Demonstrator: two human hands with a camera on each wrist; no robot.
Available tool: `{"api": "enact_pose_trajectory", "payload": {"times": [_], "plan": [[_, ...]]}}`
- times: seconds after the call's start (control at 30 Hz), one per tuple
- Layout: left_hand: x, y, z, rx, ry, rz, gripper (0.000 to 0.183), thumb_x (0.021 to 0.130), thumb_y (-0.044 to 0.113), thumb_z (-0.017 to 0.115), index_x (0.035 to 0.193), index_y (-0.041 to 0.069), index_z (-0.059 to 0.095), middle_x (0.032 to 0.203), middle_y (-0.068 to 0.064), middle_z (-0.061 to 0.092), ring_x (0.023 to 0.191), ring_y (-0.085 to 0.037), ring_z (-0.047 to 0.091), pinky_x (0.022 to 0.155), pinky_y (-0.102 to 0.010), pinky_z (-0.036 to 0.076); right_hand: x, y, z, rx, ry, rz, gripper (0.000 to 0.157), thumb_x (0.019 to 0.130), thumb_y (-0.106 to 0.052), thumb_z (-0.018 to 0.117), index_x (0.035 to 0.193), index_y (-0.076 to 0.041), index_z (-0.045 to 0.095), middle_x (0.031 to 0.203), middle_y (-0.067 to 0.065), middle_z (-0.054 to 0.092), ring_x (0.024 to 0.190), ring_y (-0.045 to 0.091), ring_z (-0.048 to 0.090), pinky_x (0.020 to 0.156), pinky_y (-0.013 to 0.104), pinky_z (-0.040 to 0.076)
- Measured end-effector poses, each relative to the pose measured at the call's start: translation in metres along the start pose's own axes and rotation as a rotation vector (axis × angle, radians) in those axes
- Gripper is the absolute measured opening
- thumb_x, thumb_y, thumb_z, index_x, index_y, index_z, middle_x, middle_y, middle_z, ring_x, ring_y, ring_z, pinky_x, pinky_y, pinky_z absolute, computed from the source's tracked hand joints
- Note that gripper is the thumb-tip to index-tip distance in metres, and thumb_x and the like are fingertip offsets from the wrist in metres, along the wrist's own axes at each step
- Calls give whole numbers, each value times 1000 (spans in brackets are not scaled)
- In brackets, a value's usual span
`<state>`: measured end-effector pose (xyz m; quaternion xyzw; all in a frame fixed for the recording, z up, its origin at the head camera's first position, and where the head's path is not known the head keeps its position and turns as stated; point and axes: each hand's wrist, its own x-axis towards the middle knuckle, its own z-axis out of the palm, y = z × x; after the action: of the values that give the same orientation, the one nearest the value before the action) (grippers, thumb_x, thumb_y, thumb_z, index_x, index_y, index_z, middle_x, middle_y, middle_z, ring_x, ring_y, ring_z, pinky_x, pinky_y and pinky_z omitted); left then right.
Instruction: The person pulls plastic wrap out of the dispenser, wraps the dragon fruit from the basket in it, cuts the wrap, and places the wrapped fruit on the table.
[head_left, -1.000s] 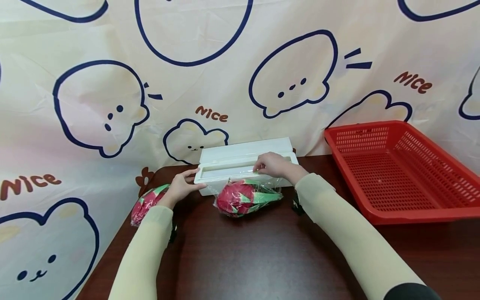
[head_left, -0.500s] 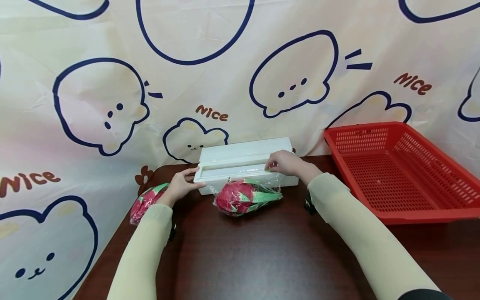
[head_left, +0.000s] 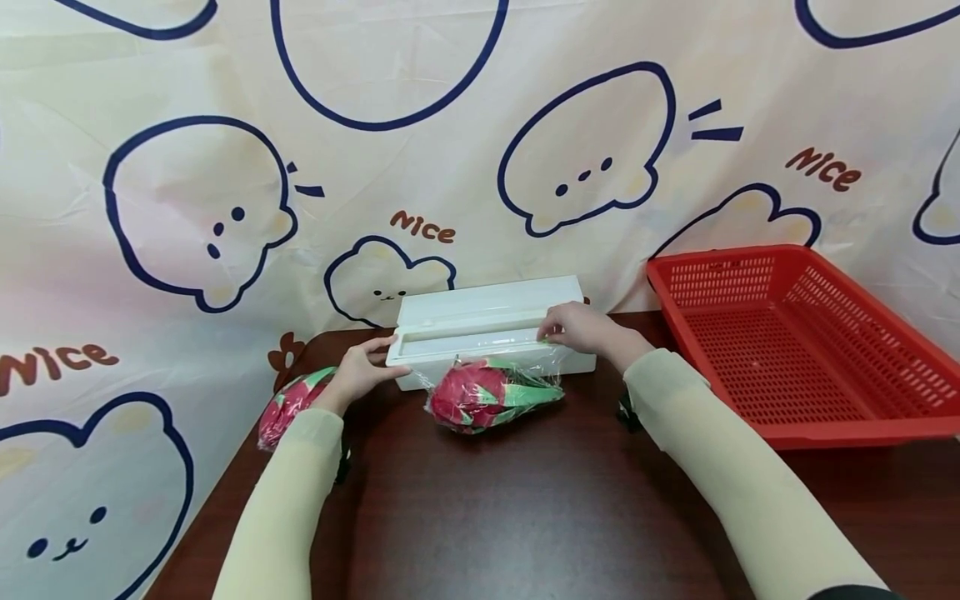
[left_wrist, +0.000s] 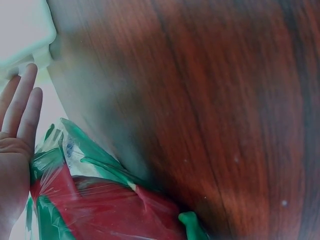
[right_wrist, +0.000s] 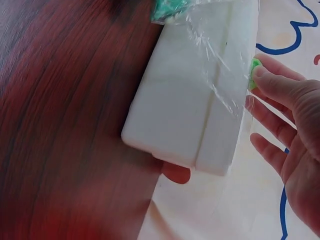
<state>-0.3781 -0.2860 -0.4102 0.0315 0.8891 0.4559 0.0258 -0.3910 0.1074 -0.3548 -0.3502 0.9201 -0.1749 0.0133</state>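
Note:
A white cling film dispenser stands at the back of the table with its lid raised. My left hand grips its left end, thumb in front and fingers over the top corner. Near the dispenser's right end, my right hand pinches a small green slide cutter between thumb and index finger. Clear cling film hangs down the front from the dispenser onto a red and green dragon fruit. A second dragon fruit, in clear film, lies beside my left wrist.
At the right stands a red plastic basket with slotted walls. The dark wooden table meets a printed cloth along its back and left edges.
My right hand has slid rightward along the top of the dispenser, mostly in the first half second. The left hand, the dispenser and both dragon fruits stay in place.

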Motion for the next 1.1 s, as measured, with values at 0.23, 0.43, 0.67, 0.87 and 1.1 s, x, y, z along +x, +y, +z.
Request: {"api": "enact_pose_trajectory", "payload": {"times": [0.23, 0.43, 0.67, 0.87, 1.1], "plan": [[-4, 3, -6, 5, 0, -14, 77, 66, 40, 77, 133, 18, 45, 128, -14, 47, 109, -26, 51, 89, -42, 41, -12, 5, -11, -6, -11, 28, 14, 84, -8, 63, 95, -14, 70, 87, 1, 59, 79, 17, 52, 71, 32, 45], [-8, 2, -11, 11, 6, -20, 81, 64, 44, 76, 133, 17, 44, 129, -14, 46, 111, -27, 50, 91, -44, 38, -21, 8, -19, -2, -8, 78, 15, 82, -9, 65, 95, -14, 71, 88, 3, 59, 79, 18, 52, 70, 33, 45], [-8, 0, -5, 6, -1, -13, 71, 71, 32, 75, 133, 17, 44, 128, -14, 48, 109, -26, 52, 90, -43, 40, -25, 10, -19, -7, -15, 101, 14, 82, -9, 65, 94, -14, 71, 88, 3, 59, 79, 19, 51, 69, 32, 46], [-5, 1, -4, 9, 5, -18, 81, 63, 45, 76, 133, 18, 45, 128, -12, 48, 108, -25, 52, 90, -42, 40, -25, 11, -21, -8, -20, 125, 14, 82, -8, 65, 92, -13, 72, 84, 2, 56, 76, 18, 51, 66, 31, 44], [-1, 4, -1, -2, 1, -29, 83, 60, 47, 76, 132, 19, 46, 128, -11, 48, 108, -25, 52, 89, -41, 41, -27, 14, -24, -13, -37, 153, 13, 81, -9, 66, 91, -14, 72, 83, 2, 56, 75, 18, 50, 65, 30, 44]]}}
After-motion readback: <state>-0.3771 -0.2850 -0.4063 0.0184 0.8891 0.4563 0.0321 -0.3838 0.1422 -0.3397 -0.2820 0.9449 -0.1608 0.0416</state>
